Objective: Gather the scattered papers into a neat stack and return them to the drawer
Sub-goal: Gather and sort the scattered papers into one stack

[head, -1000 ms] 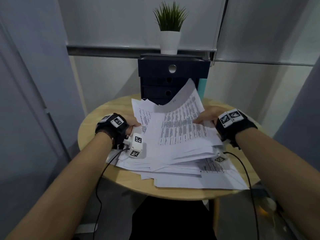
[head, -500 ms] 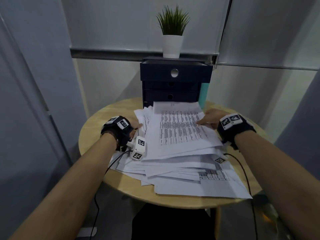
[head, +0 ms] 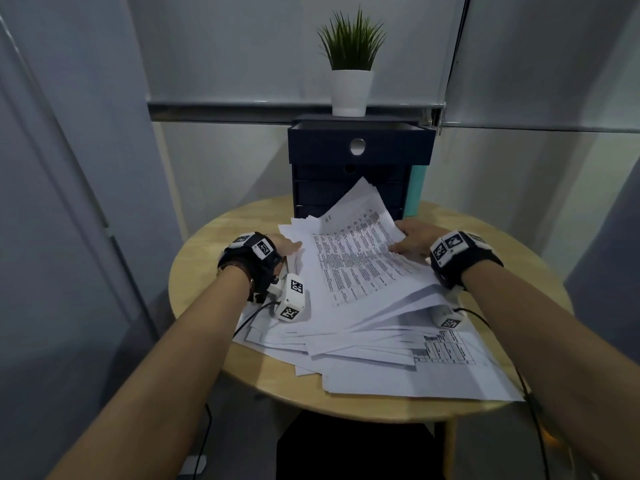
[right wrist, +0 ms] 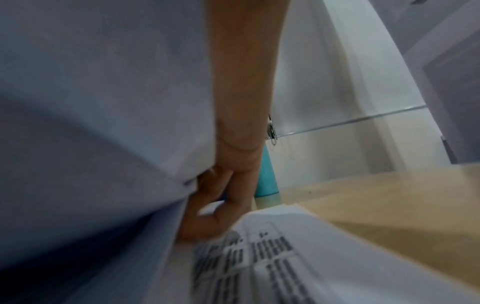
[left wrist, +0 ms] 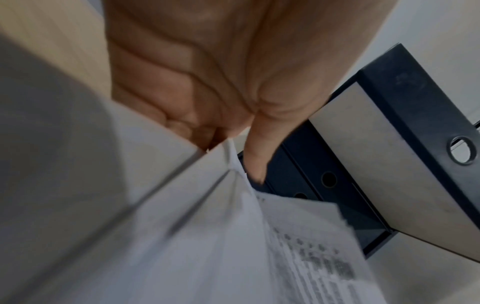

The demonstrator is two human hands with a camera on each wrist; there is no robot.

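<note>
A loose pile of white printed papers (head: pixel 356 271) covers the round wooden table (head: pixel 221 244). My left hand (head: pixel 289 249) grips the left edge of the upper sheets, thumb (left wrist: pixel 257 144) out and fingers curled at the paper edge (left wrist: pixel 207 236). At the right edge, my right hand (head: pixel 412 239) holds the same sheets, and its fingers (right wrist: pixel 221 197) curl beneath the lifted paper (right wrist: pixel 103 102). The far corner of these sheets stands tilted up in front of the dark blue drawer unit (head: pixel 346 192). Its top drawer (head: pixel 360 147) is pulled out.
A potted plant (head: pixel 351 88) stands on top of the drawer unit. A teal object (head: pixel 415 192) stands behind the unit at the right. Lower sheets (head: pixel 415 375) overhang the table's near edge. Cables run from both wrists over the papers.
Half a second ago the upper sheets lay flat; now their far corner is raised again towards the drawer unit. Both hands stay at the sheets' sides.
</note>
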